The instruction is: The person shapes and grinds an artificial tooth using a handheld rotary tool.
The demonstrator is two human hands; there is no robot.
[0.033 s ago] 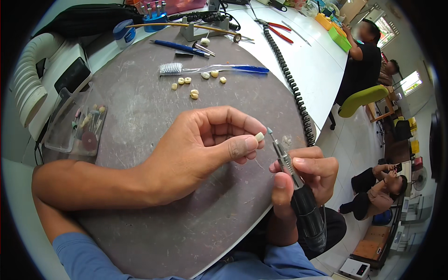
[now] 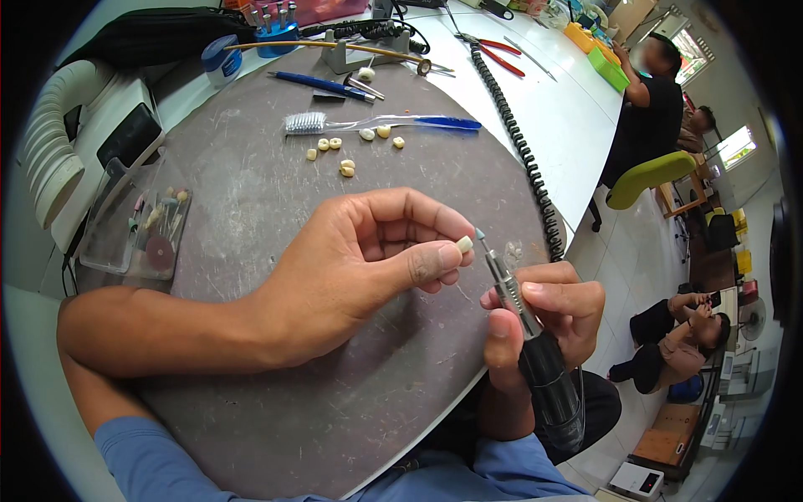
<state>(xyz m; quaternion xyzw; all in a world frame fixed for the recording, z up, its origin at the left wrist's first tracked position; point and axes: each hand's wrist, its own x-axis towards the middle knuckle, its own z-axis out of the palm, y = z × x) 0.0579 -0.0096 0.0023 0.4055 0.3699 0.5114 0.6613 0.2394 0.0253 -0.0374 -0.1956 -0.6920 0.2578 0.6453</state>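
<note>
My left hand (image 2: 360, 263) pinches a small cream-white dental crown (image 2: 464, 244) between thumb and fingertips, above the middle of the board. From the right, my right hand (image 2: 548, 314) grips a rotary handpiece (image 2: 548, 368), silver at the front and black behind. Its pointed grey-green grinding tip (image 2: 480, 235) is just beside the crown; whether they touch I cannot tell. Further back on the board, several loose tooth crowns (image 2: 347, 168) lie near a clear and blue toothbrush (image 2: 447, 123).
A dull brown work board (image 2: 251, 192) lies under my hands. At the left are a clear box of burs (image 2: 125, 259) and a ribbed white hose (image 2: 50, 167). Behind are a blue pen (image 2: 322, 85), a black coiled cord (image 2: 514, 130) and red-handled pliers (image 2: 502, 58). Other people sit at the right.
My right hand and the handpiece have shifted very slightly to the left, and the tip is a little closer to my left fingertips. My left hand looks still.
</note>
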